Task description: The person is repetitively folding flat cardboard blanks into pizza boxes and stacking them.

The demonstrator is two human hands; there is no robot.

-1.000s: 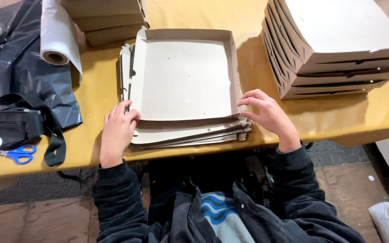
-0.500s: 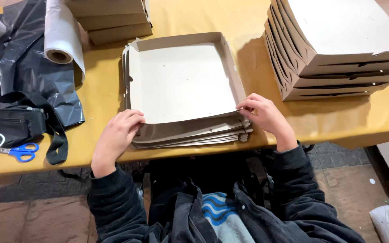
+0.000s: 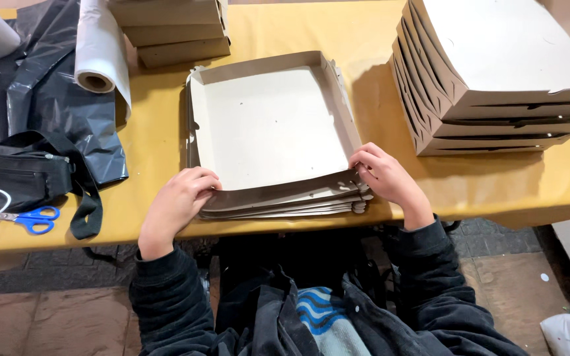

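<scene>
Nearest, at the table's front edge, the left hand curls its fingers over the near left corner of the half-folded cardboard box, and the right hand pinches the near right corner flap. The box rests on a low pile of flat cardboard sheets in the middle of the yellow table. Left lie blue scissors and a black bag. Farther right stands a stack of folded boxes; far left, a plastic roll.
</scene>
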